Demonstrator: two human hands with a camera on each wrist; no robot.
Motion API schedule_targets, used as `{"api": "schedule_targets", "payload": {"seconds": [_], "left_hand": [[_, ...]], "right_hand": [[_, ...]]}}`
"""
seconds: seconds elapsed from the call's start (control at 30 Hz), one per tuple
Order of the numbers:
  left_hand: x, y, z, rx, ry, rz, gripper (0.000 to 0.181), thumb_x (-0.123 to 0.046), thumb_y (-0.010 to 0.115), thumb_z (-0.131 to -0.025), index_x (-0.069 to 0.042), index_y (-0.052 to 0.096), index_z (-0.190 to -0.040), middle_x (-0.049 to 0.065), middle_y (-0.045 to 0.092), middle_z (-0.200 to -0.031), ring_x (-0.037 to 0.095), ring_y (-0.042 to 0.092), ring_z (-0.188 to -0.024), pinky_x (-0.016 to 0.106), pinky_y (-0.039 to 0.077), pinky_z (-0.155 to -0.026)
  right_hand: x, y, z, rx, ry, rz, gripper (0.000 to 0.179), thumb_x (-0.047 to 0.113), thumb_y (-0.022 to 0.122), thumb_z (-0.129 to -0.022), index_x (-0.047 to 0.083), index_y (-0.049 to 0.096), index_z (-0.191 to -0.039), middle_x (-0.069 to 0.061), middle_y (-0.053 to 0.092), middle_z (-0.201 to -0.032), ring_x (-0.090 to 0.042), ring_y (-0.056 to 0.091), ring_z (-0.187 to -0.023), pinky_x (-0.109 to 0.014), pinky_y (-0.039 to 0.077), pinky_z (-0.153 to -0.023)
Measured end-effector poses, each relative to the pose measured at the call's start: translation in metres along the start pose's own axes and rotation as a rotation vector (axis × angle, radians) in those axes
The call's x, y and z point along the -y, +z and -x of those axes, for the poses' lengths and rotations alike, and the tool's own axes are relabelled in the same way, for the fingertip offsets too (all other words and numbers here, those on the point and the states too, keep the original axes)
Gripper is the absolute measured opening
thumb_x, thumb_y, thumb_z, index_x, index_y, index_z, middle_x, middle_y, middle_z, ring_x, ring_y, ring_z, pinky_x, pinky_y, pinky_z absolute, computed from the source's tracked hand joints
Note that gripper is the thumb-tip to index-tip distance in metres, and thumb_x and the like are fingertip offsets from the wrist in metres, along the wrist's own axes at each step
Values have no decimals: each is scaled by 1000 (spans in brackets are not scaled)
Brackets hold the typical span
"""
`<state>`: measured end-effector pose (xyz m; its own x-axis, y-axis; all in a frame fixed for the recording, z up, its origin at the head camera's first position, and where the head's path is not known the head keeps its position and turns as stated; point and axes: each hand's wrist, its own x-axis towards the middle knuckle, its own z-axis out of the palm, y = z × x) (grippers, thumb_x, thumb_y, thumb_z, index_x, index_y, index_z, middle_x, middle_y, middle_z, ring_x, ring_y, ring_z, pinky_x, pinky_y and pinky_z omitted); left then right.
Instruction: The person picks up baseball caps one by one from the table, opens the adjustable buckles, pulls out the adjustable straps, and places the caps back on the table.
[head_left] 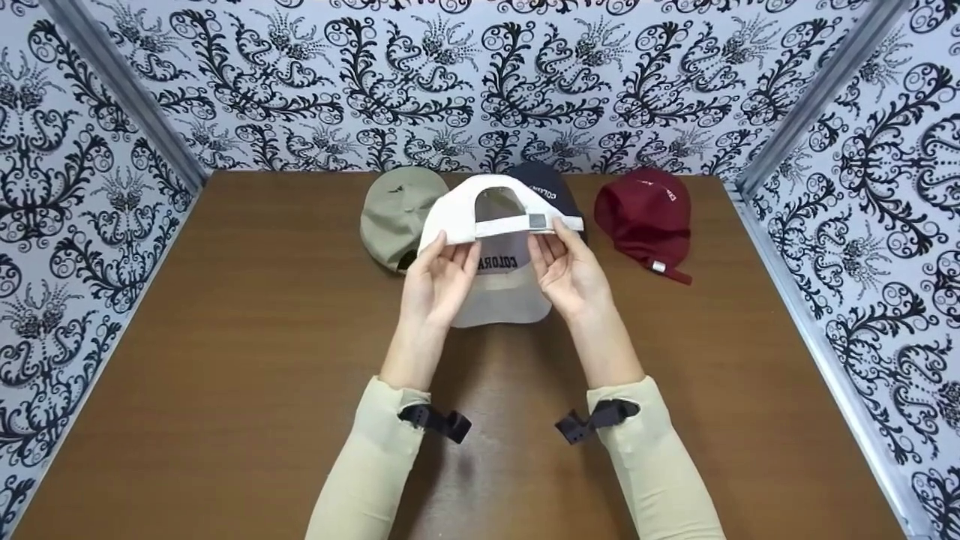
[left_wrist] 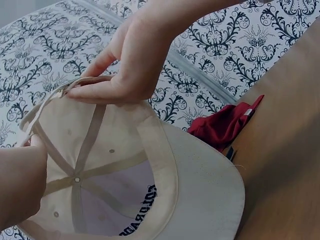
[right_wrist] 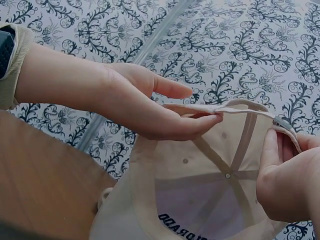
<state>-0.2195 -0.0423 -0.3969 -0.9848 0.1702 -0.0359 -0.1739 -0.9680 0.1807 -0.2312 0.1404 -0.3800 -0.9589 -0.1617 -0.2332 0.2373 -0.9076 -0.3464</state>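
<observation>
A white cap [head_left: 457, 206] is held up above the table, its back opening and strap [head_left: 502, 225] toward the top and its brim [head_left: 501, 304] hanging down. My left hand [head_left: 441, 279] pinches the cap's rear edge at the left of the opening between thumb and fingers. At the other side, my right hand [head_left: 571, 274] pinches the strap beside a grey metal buckle [head_left: 538, 220]. Both wrist views look into the cap, where panel seams and dark lettering [left_wrist: 145, 205], reversed, appear. In the right wrist view, the strap [right_wrist: 242, 110] spans between the two hands.
Behind the white cap, an olive cap [head_left: 401, 210] lies at the left and a navy cap [head_left: 551, 187] is partly covered. A dark red cap [head_left: 645, 210] with a strap lies further right. Patterned walls [head_left: 480, 82] enclose the brown table [head_left: 247, 352].
</observation>
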Motion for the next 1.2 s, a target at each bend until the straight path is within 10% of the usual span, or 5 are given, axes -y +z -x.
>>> {"api": "schedule_targets", "payload": {"seconds": [0.77, 1.2], "left_hand": [[1, 12, 4, 17, -64, -27, 23, 0, 35, -104, -5, 50, -120, 12, 67, -111, 21, 67, -102, 28, 58, -91], [1, 3, 17, 71, -177, -420, 26, -4, 36, -105, -4, 49, -127, 16, 61, -136, 24, 61, -121, 41, 34, -121]], "right_hand": [[0, 18, 7, -21, 13, -35, 10, 4, 63, -96, 0, 67, -87, -11, 72, -80, -21, 72, -73, -27, 62, -70], [-1, 18, 7, 40, 34, -36, 4, 1, 69, -91, -1, 67, -88, -13, 73, -81, -22, 73, -74, -27, 62, -71]]}}
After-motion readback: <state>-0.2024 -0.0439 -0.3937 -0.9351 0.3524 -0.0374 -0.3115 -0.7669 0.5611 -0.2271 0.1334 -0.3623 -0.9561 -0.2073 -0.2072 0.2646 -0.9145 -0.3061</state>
